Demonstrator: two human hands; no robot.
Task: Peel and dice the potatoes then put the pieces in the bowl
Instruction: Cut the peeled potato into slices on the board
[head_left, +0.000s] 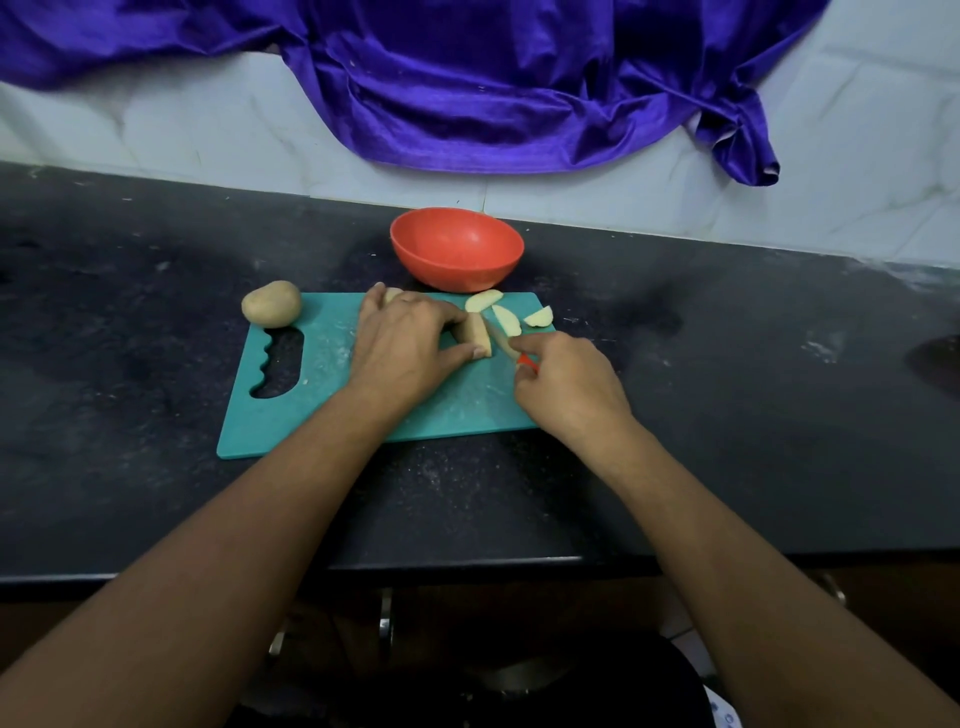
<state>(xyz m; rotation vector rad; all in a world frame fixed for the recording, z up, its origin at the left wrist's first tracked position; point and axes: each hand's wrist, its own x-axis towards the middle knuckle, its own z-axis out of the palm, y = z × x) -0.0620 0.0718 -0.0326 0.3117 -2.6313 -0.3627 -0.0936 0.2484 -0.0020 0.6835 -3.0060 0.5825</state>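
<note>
A teal cutting board (291, 415) lies on the dark counter. My left hand (402, 345) presses a peeled potato piece (478, 335) onto the board. My right hand (569, 387) grips a knife with a red handle (527, 362), its blade lying against the right side of that piece. Three cut wedges (506, 317) rest near the board's far right corner. A whole unpeeled potato (271, 303) sits at the board's far left corner. Another potato bit (390, 295) shows just past my left fingers. The red bowl (456, 248) stands behind the board and looks empty.
A purple cloth (493, 88) hangs over the white tiled wall behind the counter. The counter's front edge (467, 564) runs across below my forearms. A dark object (935, 364) pokes in at the right edge.
</note>
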